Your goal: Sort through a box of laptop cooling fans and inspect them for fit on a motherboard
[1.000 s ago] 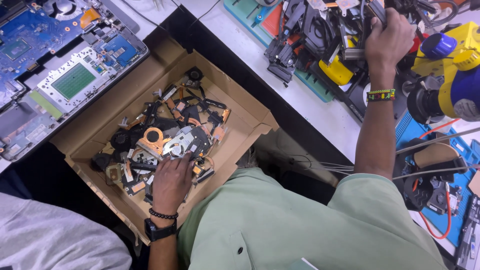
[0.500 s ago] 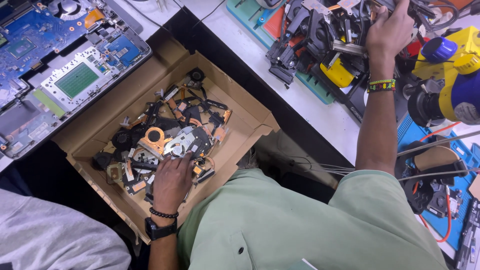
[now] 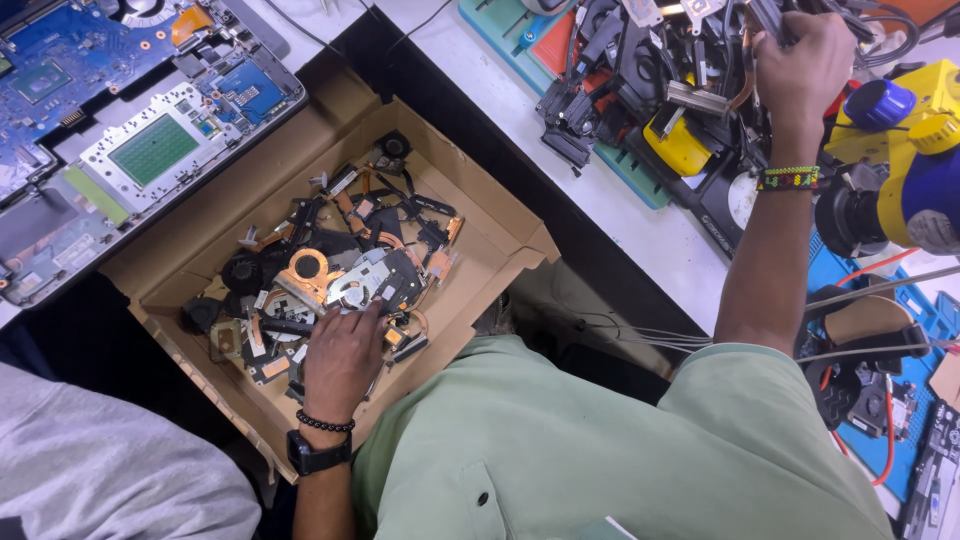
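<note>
Resting palm-down in the cardboard box (image 3: 480, 300), your left hand (image 3: 345, 358) is pressing loosely spread fingers onto the heap of laptop cooling fans and copper heat pipes (image 3: 330, 275); whether it is pinching any single piece underneath, you cannot tell from above. Your right hand (image 3: 800, 65) is reaching far out over the white bench (image 3: 610, 200) and is closing around a dark metal part in the pile of heatsinks (image 3: 660, 70), though its fingers are curling out of sight. Just beyond, the yellow-and-blue tool (image 3: 915, 140) is sitting close to your wrist. Pulling that part free could be dragging tangled neighbours off the bench edge, since the pieces are interlocking, and thin fins may be nicking your fingertips. Compared with a second ago, your right hand is sitting higher and farther into the pile, while your left hand is staying put in the box.
</note>
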